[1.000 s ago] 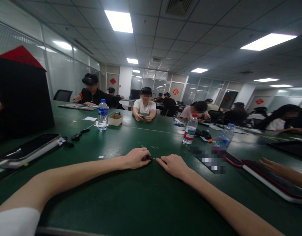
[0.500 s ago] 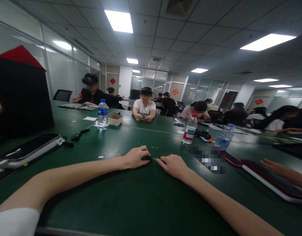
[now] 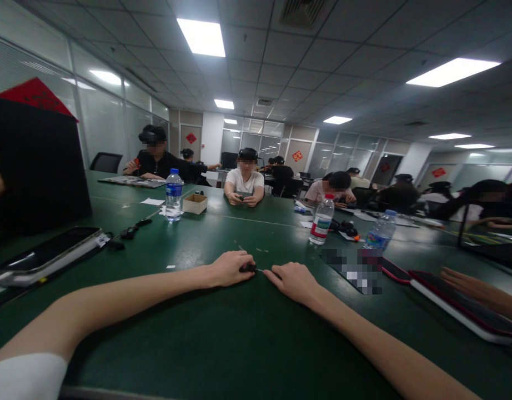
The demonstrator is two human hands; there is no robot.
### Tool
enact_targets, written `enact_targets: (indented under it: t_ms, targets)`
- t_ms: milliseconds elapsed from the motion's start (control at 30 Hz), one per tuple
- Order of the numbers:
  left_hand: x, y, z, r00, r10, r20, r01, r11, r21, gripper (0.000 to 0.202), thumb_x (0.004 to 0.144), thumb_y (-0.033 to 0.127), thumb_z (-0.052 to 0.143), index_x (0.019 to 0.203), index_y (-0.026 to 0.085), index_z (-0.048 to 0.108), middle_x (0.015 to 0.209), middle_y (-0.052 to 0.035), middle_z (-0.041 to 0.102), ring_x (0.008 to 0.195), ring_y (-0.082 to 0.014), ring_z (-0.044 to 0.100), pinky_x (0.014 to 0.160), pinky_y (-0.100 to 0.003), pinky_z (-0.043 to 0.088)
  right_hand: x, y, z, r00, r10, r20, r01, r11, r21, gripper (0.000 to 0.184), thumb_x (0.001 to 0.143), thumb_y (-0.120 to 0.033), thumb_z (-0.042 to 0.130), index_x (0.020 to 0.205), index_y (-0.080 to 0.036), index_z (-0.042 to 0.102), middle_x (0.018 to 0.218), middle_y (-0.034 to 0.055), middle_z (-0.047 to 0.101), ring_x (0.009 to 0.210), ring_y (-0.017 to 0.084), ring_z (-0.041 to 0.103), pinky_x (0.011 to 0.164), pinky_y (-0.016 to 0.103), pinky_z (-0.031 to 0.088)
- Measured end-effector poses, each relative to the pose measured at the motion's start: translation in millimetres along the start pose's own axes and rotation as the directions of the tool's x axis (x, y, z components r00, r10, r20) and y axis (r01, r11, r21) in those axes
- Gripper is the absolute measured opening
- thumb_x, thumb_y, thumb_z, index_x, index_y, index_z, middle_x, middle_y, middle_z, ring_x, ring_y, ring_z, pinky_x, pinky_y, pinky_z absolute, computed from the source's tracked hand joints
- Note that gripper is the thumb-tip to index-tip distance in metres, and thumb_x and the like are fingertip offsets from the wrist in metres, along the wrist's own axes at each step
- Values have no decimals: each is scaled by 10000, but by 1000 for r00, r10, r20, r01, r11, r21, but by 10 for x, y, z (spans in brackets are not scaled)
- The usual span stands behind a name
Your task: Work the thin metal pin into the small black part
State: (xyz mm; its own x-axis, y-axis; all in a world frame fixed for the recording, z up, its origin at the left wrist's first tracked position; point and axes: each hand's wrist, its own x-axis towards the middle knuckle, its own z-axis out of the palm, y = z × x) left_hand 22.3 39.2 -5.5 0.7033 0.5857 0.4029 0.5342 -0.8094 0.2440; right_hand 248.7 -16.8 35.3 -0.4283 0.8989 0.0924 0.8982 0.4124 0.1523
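Observation:
My left hand [image 3: 235, 268] rests on the green table [image 3: 189, 344], its fingers closed round a small black object [image 3: 248, 268] whose kind I cannot make out. A thin, light sliver [image 3: 260, 270] runs from that object toward the fingertips of my right hand [image 3: 290, 278]. My right fingers are curled and pinched at the sliver's other end; whatever lies inside them is hidden. Both hands face each other, a small gap apart.
Water bottles stand ahead: a blue-capped one [image 3: 173, 194] beside a small open box [image 3: 195, 203], a red-capped one [image 3: 321, 221] and another blue-capped one [image 3: 381, 229]. Left lies a phone [image 3: 51, 247] on a white block. A co-worker's hand [image 3: 481, 291] rests at right.
The fingers of my left hand have shifted slightly over the black object, showing more of it. My right hand has hardly moved. At the far right, a dark panel's edge has risen.

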Motion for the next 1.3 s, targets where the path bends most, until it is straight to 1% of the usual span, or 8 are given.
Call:
enact_targets:
  t_ms: [200, 267, 400, 567, 767, 1067, 1300]
  targets:
    - [9, 55, -26, 1000, 2, 21, -2, 1000, 4, 224, 867, 349, 562, 1035, 201, 575, 863, -32, 618, 758, -170, 586, 658, -256, 429, -10, 23, 20, 998, -50, -46, 49, 998, -29, 625, 966, -586, 179, 865, -214, 670, 788, 57, 690, 708, 179, 644, 646, 256, 432]
    - [10, 70, -29, 1000, -7, 27, 7, 1000, 6, 216, 867, 340, 555, 1026, 196, 568, 863, -36, 619, 761, -173, 589, 655, -255, 427, -14, 24, 27, 997, -39, -67, 35, 997, -62, 620, 964, -585, 190, 856, -212, 674, 786, 64, 692, 708, 185, 645, 655, 263, 431]
    - [10, 84, -28, 999, -22, 30, 22, 1000, -1, 214, 857, 331, 554, 1014, 185, 561, 882, -43, 626, 770, -178, 592, 659, -260, 433, -24, 15, 22, 997, -45, -61, 42, 998, -49, 625, 966, -581, 191, 852, -207, 678, 792, 65, 695, 698, 171, 644, 656, 253, 431]
    - [15, 86, -27, 999, -22, 30, 23, 1000, -20, 202, 859, 341, 547, 983, 182, 559, 881, -48, 628, 769, -179, 592, 650, -258, 431, -35, 3, 6, 997, -37, -66, 34, 998, -44, 627, 964, -588, 189, 854, -205, 673, 785, 64, 691, 672, 163, 636, 618, 240, 423]
    - [12, 73, -19, 1000, -4, 29, 5, 1000, -30, 240, 869, 353, 540, 1028, 175, 561, 899, -56, 628, 790, -182, 593, 677, -266, 440, -38, -9, 0, 998, -27, -61, 25, 999, -34, 625, 967, -585, 187, 847, -204, 668, 785, 64, 689, 675, 162, 632, 642, 248, 430]
    - [13, 42, 2, 1000, 4, 27, -3, 1000, -25, 213, 859, 337, 557, 1004, 181, 557, 873, -38, 624, 758, -174, 587, 652, -264, 425, -33, -21, 3, 998, -31, -63, 30, 999, -23, 643, 965, -592, 172, 856, -200, 669, 783, 60, 685, 676, 162, 631, 630, 243, 431]
    - [7, 50, -12, 1000, 7, 22, -7, 1000, -1, 201, 865, 334, 543, 990, 177, 552, 894, -49, 625, 788, -183, 596, 677, -270, 437, -2, -14, 50, 997, 16, -69, -21, 998, -60, 641, 960, -597, 178, 868, -206, 677, 795, 68, 690, 711, 187, 643, 634, 260, 431]
